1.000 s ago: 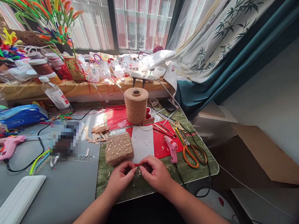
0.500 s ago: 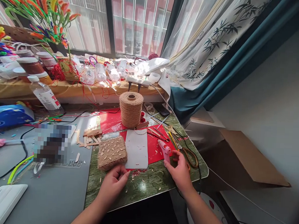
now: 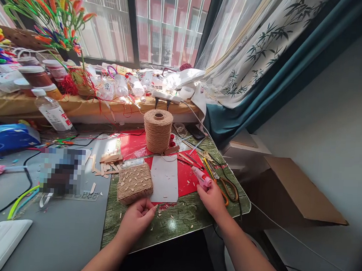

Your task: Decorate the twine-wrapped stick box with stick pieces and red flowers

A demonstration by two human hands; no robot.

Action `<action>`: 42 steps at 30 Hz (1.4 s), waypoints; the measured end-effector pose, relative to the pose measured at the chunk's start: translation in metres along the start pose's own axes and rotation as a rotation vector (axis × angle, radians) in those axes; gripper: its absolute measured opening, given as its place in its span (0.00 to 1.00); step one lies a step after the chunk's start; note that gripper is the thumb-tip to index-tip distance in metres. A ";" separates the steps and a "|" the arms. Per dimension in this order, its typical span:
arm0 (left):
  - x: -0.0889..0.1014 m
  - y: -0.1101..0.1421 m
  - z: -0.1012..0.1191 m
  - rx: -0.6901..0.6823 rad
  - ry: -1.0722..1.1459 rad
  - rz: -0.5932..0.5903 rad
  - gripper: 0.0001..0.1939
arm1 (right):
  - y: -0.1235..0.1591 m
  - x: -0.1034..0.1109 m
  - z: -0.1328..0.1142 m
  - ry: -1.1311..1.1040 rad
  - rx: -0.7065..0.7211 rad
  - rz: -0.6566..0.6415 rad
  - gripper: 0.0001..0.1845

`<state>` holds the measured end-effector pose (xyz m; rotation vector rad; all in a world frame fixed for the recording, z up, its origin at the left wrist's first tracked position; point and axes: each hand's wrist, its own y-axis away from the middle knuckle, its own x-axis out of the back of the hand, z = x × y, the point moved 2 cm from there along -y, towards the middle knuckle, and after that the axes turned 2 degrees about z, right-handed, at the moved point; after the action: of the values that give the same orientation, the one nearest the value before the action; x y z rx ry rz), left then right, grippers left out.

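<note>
My right hand [image 3: 211,202] curls tight round the pink glue gun [image 3: 202,178] toward the right edge of the bench [image 3: 184,216]; my left hand [image 3: 135,221] pinches, I think, a wood chip [image 3: 156,207] beside the twine-wrapped block [image 3: 135,183], front edge mostly open between.

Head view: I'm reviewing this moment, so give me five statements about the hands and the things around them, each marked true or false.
1. The right hand grips a pink glue gun. True.
2. The left hand holds the scissors. False: it pinches a small pale chip.
3. Small pale pieces dot the top of the twine-wrapped block. True.
4. The spool of twine lies on its side. False: it stands upright.
5. The glue gun touches the block. False: they are apart, with a pale sheet between them.
</note>
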<state>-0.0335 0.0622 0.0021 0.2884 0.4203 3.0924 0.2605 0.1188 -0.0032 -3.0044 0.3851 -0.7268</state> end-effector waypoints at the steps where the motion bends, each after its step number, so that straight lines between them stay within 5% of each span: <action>1: 0.000 -0.001 0.000 0.002 -0.007 0.009 0.18 | 0.006 0.000 -0.002 -0.067 0.010 -0.018 0.14; 6: -0.002 -0.004 0.003 0.009 -0.081 0.050 0.16 | 0.044 -0.010 -0.020 -0.189 0.091 -0.376 0.08; 14: -0.006 -0.006 0.001 -0.021 -0.148 0.027 0.17 | 0.065 -0.030 -0.038 -0.051 0.273 -0.550 0.06; 42: -0.007 -0.006 -0.007 -0.071 -0.222 0.053 0.17 | 0.069 -0.044 -0.027 0.002 0.314 -0.513 0.14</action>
<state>-0.0283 0.0659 -0.0075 0.6434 0.3002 3.0689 0.1940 0.0639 -0.0044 -2.8036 -0.4769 -0.7275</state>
